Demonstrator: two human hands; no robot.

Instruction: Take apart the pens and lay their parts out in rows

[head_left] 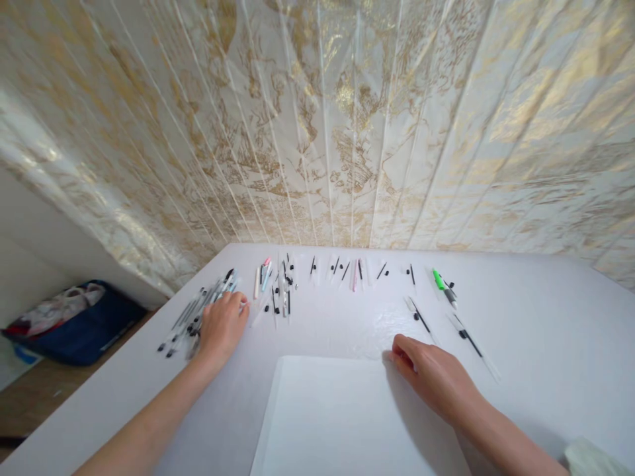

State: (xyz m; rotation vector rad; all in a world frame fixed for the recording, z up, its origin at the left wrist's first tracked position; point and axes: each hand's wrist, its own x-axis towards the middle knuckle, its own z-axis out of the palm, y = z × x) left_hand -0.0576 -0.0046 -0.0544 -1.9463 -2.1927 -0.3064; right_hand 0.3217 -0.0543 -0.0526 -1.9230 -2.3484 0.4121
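My left hand (223,324) rests at the right side of a heap of pens (191,317) with dark and transparent parts. Its fingers are curled, and their tips are partly hidden; a faint transparent piece shows beside them. My right hand (429,370) is at the far right corner of a flat white board or sheet (337,416). Its fingers are bent together, and I cannot make out what lies between them. Beyond it are a slim black pen part (421,314) and a longer transparent pen with a black core (471,340).
Along the table's far side lie several small groups of pen parts (285,284), a pink pen (355,274) and a green-and-grey pen (443,285). A gold-patterned curtain (322,132) hangs behind the table. On the floor at left stands a blue bag (94,330).
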